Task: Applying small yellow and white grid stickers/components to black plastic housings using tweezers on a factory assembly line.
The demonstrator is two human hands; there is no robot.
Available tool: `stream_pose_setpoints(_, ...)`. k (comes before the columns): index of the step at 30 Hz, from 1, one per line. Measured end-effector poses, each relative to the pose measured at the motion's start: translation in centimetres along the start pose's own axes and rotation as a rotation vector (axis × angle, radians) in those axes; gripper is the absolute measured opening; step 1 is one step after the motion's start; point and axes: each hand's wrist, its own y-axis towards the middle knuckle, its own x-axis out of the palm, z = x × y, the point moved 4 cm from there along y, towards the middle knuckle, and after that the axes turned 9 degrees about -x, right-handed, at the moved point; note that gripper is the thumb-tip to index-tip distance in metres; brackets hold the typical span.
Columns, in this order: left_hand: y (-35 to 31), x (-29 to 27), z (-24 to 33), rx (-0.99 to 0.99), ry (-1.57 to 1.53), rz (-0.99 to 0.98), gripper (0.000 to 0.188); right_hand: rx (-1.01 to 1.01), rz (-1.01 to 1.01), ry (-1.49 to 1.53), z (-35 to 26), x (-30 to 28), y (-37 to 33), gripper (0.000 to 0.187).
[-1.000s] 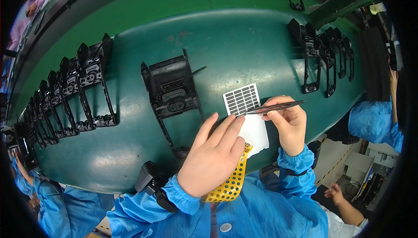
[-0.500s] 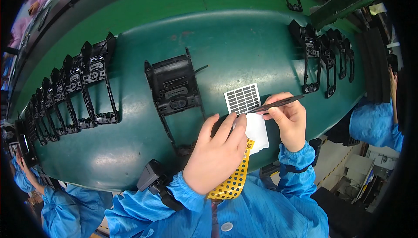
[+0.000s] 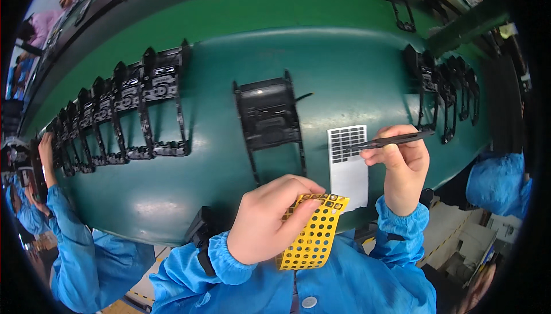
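We see the left hand (image 3: 270, 222) closed on a yellow perforated sheet (image 3: 313, 232), thumb and fingers pinching its upper edge so that the sheet hangs down against the blue smock, just off the near edge of the green belt (image 3: 356, 61). The right hand (image 3: 404, 165) is narrowed around black tweezers (image 3: 390, 140), whose tips point left and lie over a white sheet (image 3: 348, 167) carrying a grid of small dark squares in its upper part; we cannot tell whether the tips touch the grid. The white sheet lies flat on the belt near its front edge, between the two hands and just right of a black plastic frame (image 3: 268, 121) that stands alone in the middle of the belt.

Around that frame the belt surface is bare on both sides, so the hands have open room to the left and beyond the sheet. Farther left a row of black frames (image 3: 123, 113) lies packed side by side, curving toward the rim, and another cluster of black frames (image 3: 442, 87) sits at the right, just beyond the tweezers. One more black frame (image 3: 396, 1) lies on the far side, well apart.

At the left rim a co-worker's hand (image 3: 45, 150) in a blue sleeve reaches to the row of frames. A second blue sleeve (image 3: 496, 182) shows at the right edge. We see no containers in view.
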Motion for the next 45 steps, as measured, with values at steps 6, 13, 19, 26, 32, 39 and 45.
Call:
stream_pose_setpoints(6,-1.9,-3.1,-2.6,0.063,-0.044,0.094,0.011,0.006,-0.150,0.124,0.3,6.4,0.2,0.017)
stream_pose_setpoints(13,-2.1,-3.8,-3.8,0.096,-0.139,0.163,0.014,-0.036,-0.227,0.018,2.0,10.1,0.4,0.018)
stream_pose_setpoints(19,-2.0,-3.8,-4.1,0.070,-0.177,0.178,0.014,-0.071,-0.224,-0.061,2.1,10.4,0.2,0.017)
stream_pose_setpoints(26,-2.0,-3.8,-4.2,0.060,-0.171,0.163,0.015,-0.111,-0.246,-0.132,2.0,10.6,0.2,0.017)
stream_pose_setpoints(32,-1.9,-3.9,-4.2,0.058,-0.161,0.162,0.015,-0.114,-0.251,-0.139,2.1,10.7,0.2,0.017)
stream_pose_setpoints(39,-1.9,-3.8,-4.3,0.055,-0.169,0.168,0.016,-0.131,-0.259,-0.143,2.1,10.7,0.2,0.016)
stream_pose_setpoints(45,-1.8,-3.8,-4.2,0.114,-0.185,0.218,0.008,-0.191,-0.283,-0.167,2.0,10.8,0.2,0.018)
